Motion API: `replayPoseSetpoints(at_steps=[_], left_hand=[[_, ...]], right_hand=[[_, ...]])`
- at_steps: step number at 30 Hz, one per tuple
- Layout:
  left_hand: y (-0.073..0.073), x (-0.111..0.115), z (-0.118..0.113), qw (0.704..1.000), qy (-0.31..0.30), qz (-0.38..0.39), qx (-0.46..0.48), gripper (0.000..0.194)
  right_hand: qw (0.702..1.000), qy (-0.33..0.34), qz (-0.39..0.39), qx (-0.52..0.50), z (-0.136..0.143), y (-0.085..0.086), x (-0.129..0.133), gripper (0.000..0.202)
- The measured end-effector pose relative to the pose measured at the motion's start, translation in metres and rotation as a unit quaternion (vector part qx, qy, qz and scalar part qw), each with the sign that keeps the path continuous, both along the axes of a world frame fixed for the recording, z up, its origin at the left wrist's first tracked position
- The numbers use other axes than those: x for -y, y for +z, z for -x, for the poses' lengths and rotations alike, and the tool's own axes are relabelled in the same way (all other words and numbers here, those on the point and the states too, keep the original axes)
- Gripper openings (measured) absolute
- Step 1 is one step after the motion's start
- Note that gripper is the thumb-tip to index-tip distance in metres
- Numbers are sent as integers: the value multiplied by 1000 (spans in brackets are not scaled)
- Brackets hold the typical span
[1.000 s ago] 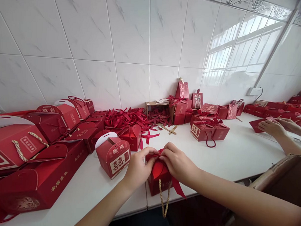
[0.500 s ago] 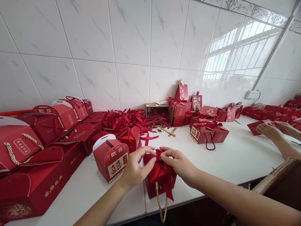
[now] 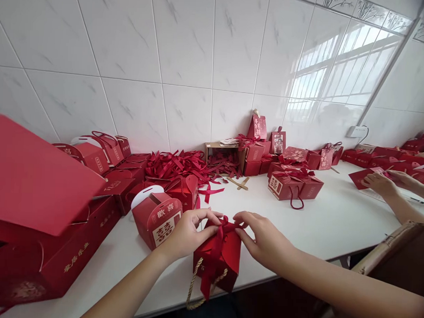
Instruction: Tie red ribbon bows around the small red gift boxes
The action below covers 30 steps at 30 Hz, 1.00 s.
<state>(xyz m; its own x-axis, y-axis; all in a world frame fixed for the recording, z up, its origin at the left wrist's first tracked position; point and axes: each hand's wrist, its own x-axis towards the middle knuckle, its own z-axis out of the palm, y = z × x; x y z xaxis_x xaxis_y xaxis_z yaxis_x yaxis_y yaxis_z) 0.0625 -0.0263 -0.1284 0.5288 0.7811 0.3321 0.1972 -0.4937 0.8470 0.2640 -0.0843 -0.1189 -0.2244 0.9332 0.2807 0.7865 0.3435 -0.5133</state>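
Note:
A small red gift box (image 3: 230, 258) stands at the table's front edge, with a gold rope handle (image 3: 192, 288) hanging over the near side. On its top sits a red ribbon (image 3: 217, 247) tied in a bow, one tail falling down the front. My left hand (image 3: 194, 230) pinches the bow's left loop between thumb and fingers. On the other side, my right hand (image 3: 267, 235) has its thumb and fingers closed on the right part of the ribbon. Just left of my left hand is a red box with a white handle tab (image 3: 157, 217).
Red boxes (image 3: 79, 261) crowd the left, with a blurred red panel (image 3: 34, 176) above them. Loose ribbons (image 3: 175, 164) lie heaped by the wall. Tied boxes (image 3: 294, 186) stand right of centre. Another person's hands (image 3: 381, 186) hold a red card piece at far right.
The gift box has turned, so its handle and ribbon tail now face left of centre. My hands have moved apart on the bow. A red panel has come in at the left.

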Motion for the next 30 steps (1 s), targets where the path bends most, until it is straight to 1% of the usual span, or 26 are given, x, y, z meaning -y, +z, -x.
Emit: replayPoseSetpoints(at_steps=[2,5,7,8,10,12,13,15,17,20,22,23,24,25,26,27,28,30], left_hand=[[0,3,3,1000,14,-2,-8,5],[0,6,3,999,34,2,-20,7],[2,8,3,999,33,14,-18,6],[3,8,3,999,29,18,-15,6],[6,8,4,1000,20,19,-12,6],[9,7,6,1000,15,7,-21,6],[11,6,6,999,16,-4,-30,6],[15,6,7,998,23,-32,-50,6],[19,7,7,995,31,-66,-69,6],[24,10,8,987,40,-123,-100,9],[27,13,8,979,47,-155,-123,9],[28,14,9,976,51,-168,-131,9],[29,16,9,973,53,-179,-137,8],[29,16,9,970,53,-190,-142,8],[30,17,9,968,51,-200,-146,8],[30,18,8,965,48,-211,-148,8],[31,18,7,962,45,-221,-151,8],[31,19,6,958,40,-235,-158,10]], right_hand=[[995,-2,-35,89,0,0,3,21],[974,-2,-84,212,3,5,8,24],[963,-1,-96,251,6,12,15,25],[966,-5,-81,246,7,17,19,25],[982,-14,-1,186,9,27,25,22],[992,-10,96,84,11,35,26,26],[991,-1,128,32,12,37,23,30],[986,15,158,-51,14,39,12,34],[974,25,192,-121,15,36,-1,33],[940,65,258,-215,13,30,-17,30],[923,95,268,-259,11,28,-21,29],[922,104,260,-268,9,27,-21,27],[927,108,241,-267,7,27,-20,25],[938,112,212,-250,5,26,-18,20],[953,121,169,-219,3,26,-16,16],[968,135,117,-176,2,25,-14,16],[978,155,63,-124,0,25,-11,24],[982,185,-24,-18,-2,22,-6,39]])
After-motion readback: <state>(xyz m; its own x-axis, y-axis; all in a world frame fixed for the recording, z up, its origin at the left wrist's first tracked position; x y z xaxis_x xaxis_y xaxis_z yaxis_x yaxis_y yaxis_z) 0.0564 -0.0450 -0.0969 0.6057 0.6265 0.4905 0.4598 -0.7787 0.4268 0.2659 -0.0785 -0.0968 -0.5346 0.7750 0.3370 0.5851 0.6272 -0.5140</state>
